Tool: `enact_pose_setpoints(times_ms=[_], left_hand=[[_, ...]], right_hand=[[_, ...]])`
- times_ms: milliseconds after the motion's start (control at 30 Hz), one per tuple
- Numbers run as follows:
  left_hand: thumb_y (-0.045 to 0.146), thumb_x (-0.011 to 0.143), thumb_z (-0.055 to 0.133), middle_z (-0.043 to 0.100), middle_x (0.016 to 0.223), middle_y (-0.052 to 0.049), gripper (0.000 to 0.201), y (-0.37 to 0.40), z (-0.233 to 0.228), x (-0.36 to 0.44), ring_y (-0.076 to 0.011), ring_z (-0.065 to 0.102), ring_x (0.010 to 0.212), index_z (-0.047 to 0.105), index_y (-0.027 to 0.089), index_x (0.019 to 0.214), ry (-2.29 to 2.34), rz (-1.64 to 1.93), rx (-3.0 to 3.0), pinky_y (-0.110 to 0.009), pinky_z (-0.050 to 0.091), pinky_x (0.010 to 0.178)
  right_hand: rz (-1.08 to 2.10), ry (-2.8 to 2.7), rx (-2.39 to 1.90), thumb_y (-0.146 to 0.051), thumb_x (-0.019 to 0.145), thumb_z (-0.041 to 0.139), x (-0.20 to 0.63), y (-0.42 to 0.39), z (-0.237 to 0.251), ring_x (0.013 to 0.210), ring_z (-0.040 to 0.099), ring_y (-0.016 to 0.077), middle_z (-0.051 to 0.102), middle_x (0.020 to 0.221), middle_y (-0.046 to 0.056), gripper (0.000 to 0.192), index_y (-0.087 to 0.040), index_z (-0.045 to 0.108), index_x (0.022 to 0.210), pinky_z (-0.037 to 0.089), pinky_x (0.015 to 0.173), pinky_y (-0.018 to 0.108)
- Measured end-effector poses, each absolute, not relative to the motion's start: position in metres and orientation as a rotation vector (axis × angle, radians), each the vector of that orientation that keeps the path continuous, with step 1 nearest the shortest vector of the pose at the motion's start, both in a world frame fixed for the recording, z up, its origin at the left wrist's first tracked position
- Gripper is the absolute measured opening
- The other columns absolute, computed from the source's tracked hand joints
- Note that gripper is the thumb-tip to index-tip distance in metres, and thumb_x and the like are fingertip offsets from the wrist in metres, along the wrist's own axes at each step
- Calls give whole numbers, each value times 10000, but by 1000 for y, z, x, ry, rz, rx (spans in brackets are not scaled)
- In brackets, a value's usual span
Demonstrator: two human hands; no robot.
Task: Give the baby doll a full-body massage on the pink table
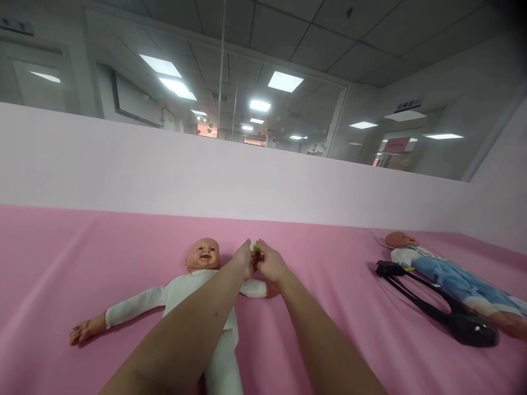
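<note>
My left hand [244, 259] and my right hand [270, 263] come together just right of a baby doll's head. Between their fingertips shows a small yellow-green thing [256, 247], mostly hidden; its kind cannot be made out. Both hands have their fingers curled inward around it, thumbs up. The baby doll [206, 255] lies on its back in a white suit, its arms spread wide. My left forearm crosses over its body and hides part of it. One doll arm [254, 288] reaches under my hands, its hand partly behind my right wrist.
The pink sheet [329, 307] covers the surface. To the right lie a second doll [444, 277] in blue and white and a black looped object [444, 312] with a bulky rounded end. A low white wall [247, 181] with glass panes above stands behind.
</note>
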State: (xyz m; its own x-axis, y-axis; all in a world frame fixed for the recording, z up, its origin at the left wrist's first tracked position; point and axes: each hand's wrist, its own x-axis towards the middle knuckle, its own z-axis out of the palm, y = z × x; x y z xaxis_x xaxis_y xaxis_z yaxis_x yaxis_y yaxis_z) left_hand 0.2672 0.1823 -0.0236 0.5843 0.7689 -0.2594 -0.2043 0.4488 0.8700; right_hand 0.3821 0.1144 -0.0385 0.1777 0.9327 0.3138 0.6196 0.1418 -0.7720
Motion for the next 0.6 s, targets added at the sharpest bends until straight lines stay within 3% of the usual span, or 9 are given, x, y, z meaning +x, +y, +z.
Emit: enact_pose_setpoints(times_ms=[233,433,600], left_hand=[[521,1000,513,735,1048,-239,482,174,6,237,-288,758,966,675,76,1090,806,753,775,-349,613,917],[542,958,603,717,1195,-270,485,159,35,149,-325,745,1072,703,86,1091,712,805,811,-393,604,989],[581,937,603,755,1190,-189,452,106,30,74,-334,730,1137,746,176,1079,659,791,853,-407,601,990]], right_hand=[[479,-1434,-1628,-150,773,569,377,115,-28,1539,366,236,394,1657,72,769,-209,492,1536,362,1237,413],[392,-1539,-1590,-139,769,570,333,82,10,1587,246,238,330,1683,100,766,-159,496,1531,204,1305,441],[388,-2013,-1251,-311,852,689,245,-1,40,1608,160,265,218,1717,-20,882,-353,284,1635,203,1307,527]])
